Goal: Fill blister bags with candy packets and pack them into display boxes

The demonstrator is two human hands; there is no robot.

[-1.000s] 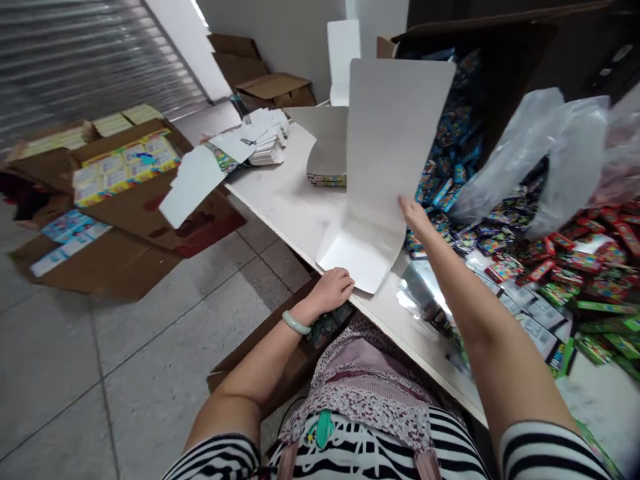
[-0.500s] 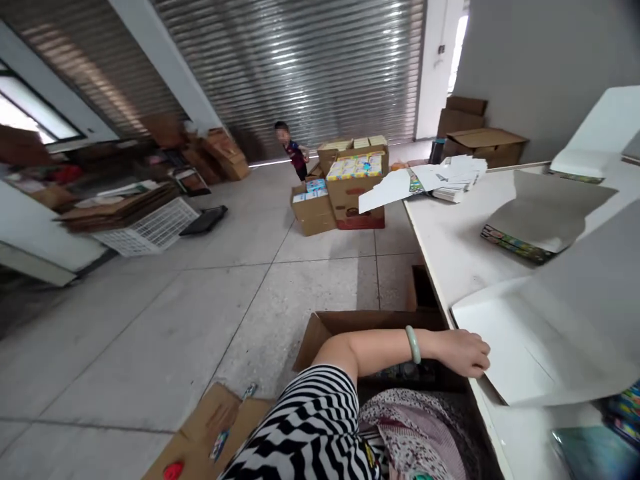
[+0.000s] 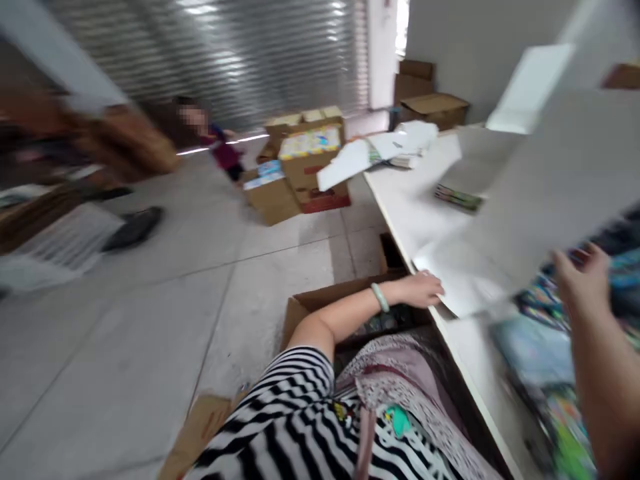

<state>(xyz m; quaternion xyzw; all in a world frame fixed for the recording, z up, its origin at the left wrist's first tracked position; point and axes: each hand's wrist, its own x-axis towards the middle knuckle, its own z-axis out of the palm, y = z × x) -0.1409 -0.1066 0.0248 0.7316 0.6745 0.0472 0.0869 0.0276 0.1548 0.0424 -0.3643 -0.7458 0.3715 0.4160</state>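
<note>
My left hand (image 3: 423,289), with a pale green bangle at the wrist, is at the table's front edge. Its curled fingers grip the near edge of an unfolded white cardboard box (image 3: 465,277). At the right, my right hand (image 3: 585,280) reaches over a pile of colourful printed packages (image 3: 545,297). Thumb and fingers are apart at the pile, somewhat blurred, with nothing clearly held. A clear plastic-wrapped pack (image 3: 533,350) lies on the table nearer to me.
On the white table (image 3: 400,200) are another opened box (image 3: 457,197) and a stack of flat white cards (image 3: 413,140). An open carton (image 3: 313,297) stands beside my lap. Filled cartons (image 3: 320,183) sit on the floor ahead, near a small person (image 3: 220,147).
My right hand has come into view over the packages. The view has swung to the right. My left hand stays at the white cardboard's edge. The small person appears to lean more.
</note>
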